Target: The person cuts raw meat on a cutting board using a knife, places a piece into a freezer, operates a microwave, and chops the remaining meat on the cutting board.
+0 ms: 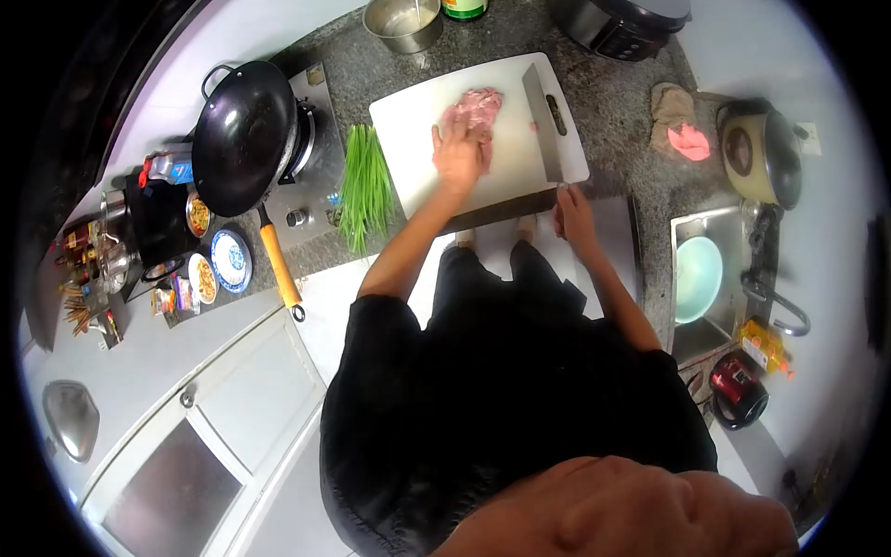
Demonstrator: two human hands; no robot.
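Note:
Raw pink meat (480, 105) lies in a heap on the white cutting board (408, 111). My left hand (458, 153) rests on its near part, fingers spread and lying flat, covering some of it. At the board's right side is a kitchen cleaver (543, 125), its broad blade stretched away from me across the board. My right hand (574, 221) is closed around the cleaver's handle at the near edge of the board. A small scrap of meat is by the blade.
Green chives (365, 190) lie left of the board, beside the stove with a black wok (243, 139). A metal bowl (403, 26) and a black cooker (617, 26) stand behind. To the right are a cloth (672, 107) and a sink (710, 345) holding a pale green basin (698, 278).

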